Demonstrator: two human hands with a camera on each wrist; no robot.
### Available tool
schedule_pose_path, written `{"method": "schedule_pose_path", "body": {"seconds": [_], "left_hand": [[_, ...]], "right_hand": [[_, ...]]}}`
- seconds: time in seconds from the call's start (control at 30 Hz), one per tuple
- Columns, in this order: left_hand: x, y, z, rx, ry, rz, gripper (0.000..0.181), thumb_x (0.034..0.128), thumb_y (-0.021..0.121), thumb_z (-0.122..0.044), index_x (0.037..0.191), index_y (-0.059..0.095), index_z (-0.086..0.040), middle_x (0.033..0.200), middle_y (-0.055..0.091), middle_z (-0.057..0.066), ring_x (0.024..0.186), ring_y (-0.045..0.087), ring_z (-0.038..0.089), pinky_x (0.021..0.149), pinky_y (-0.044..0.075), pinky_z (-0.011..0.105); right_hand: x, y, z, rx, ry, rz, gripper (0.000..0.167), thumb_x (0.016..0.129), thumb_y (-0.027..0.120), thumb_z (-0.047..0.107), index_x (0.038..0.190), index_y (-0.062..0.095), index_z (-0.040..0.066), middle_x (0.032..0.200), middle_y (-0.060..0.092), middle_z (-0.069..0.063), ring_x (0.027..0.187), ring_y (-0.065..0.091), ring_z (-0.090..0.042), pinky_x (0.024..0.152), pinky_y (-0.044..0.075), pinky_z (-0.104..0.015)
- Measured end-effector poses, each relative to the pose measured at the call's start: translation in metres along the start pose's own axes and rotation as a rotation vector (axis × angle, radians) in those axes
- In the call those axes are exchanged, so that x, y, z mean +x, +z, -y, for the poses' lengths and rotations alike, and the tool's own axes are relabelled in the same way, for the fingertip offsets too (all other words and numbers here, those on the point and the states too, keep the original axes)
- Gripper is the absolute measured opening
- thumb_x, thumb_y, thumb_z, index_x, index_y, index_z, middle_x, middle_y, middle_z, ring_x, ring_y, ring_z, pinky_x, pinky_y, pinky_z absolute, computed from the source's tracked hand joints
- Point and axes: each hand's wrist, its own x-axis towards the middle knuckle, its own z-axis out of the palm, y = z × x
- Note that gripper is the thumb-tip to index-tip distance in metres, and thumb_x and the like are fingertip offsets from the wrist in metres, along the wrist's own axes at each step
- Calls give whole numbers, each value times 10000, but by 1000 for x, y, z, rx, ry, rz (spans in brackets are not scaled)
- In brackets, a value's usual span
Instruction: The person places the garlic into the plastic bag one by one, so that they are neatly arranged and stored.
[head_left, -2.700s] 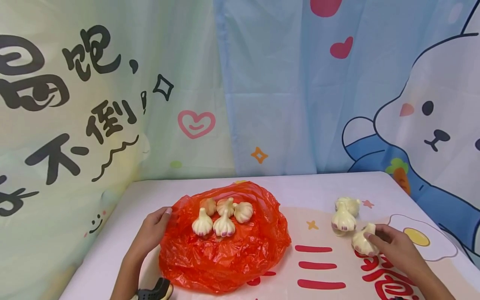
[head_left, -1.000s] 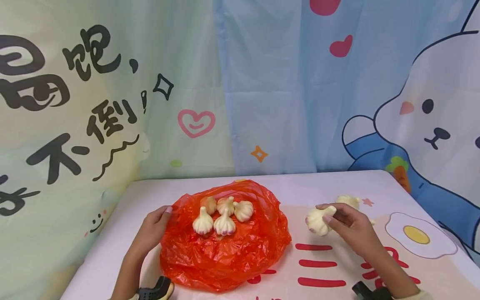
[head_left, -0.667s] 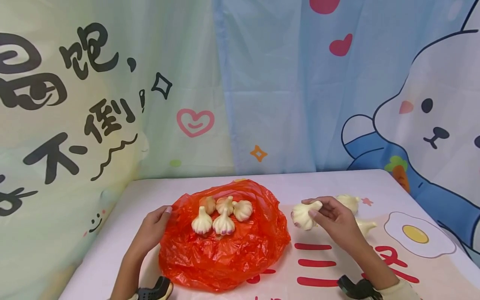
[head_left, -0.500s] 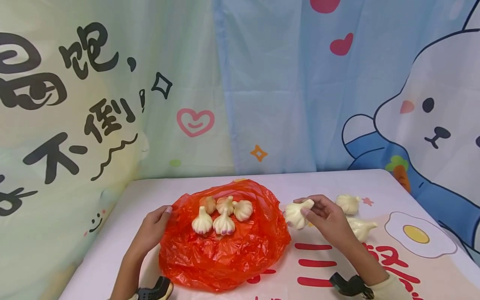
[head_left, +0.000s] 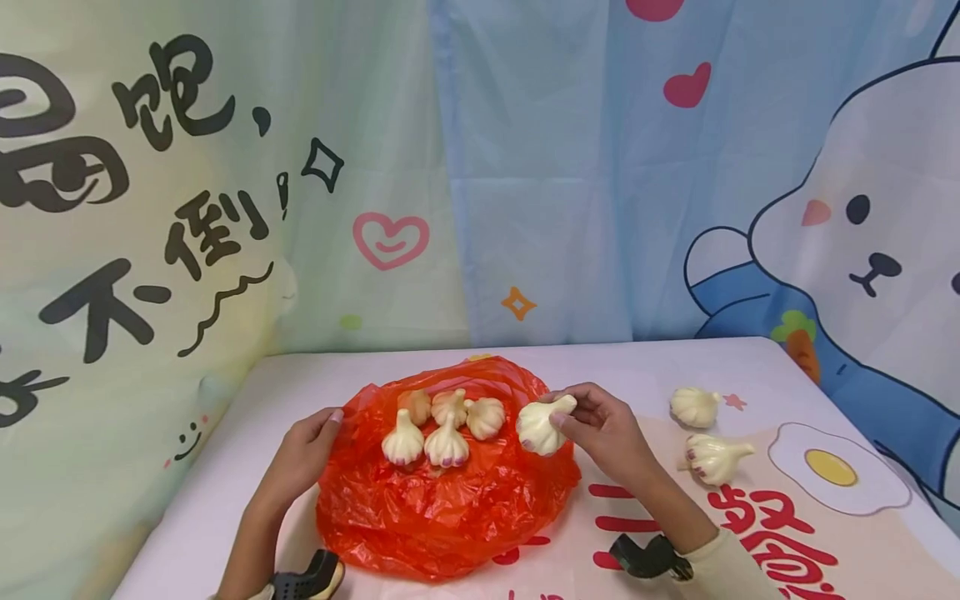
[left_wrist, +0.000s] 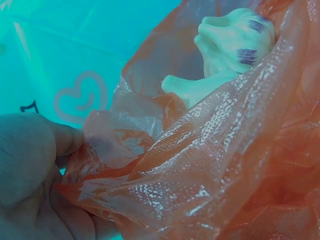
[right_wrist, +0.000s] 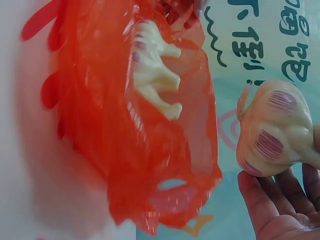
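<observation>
A crinkled red plastic bag [head_left: 450,525] lies spread on the table, with several garlic bulbs [head_left: 447,446] in its open middle. My left hand [head_left: 303,454] pinches the bag's left edge between thumb and fingers, as the left wrist view also shows. Over the right side of the bag, my right hand [head_left: 607,429] holds another garlic bulb [head_left: 545,427] by its stem end. In the right wrist view that bulb [right_wrist: 275,130] is raised beside the bag, its purple streaks showing. Part of the right fingers is hidden behind it in the head view.
Two more garlic bulbs [head_left: 716,458] lie on the table to the right, near a printed fried egg [head_left: 832,468]. A printed cloth curtain [head_left: 532,167] hangs behind the table's far edge.
My right hand has picked up a garlic bulb from the group on the right and carried it leftward until it is over the bag. The left hand keeps its place on the bag.
</observation>
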Motion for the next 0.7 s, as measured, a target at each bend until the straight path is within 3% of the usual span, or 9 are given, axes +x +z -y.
{"method": "schedule_pose_path", "body": {"seconds": [0.17,0.5,0.7], "left_hand": [[-1,-2,-1,-1,9,2,424,1056,401,-340,1264,602,-29,1104,662,123,940,628,259,860,542,423],[0,-1,0,10,10,2,424,1057,399,-338,1267,600,-28,1097,662,121,933,625,256,859,542,423],[1,0,0,0,8,11,420,1056,404,-333,1268,598,-27,1094,663,120,925,629,253,851,546,417]], "right_hand": [[10,14,-2,46,27,35,316,920,678,97,1177,550,-36,1177,622,-199,962,653,-218,822,548,-315],[31,30,-1,-10,40,85,314,918,688,132,1166,580,-27,1122,647,-153,960,646,-258,815,554,-314],[43,43,-5,-56,75,224,273,919,683,134,1122,590,-23,1081,648,-131,969,648,-260,808,560,-344]]}}
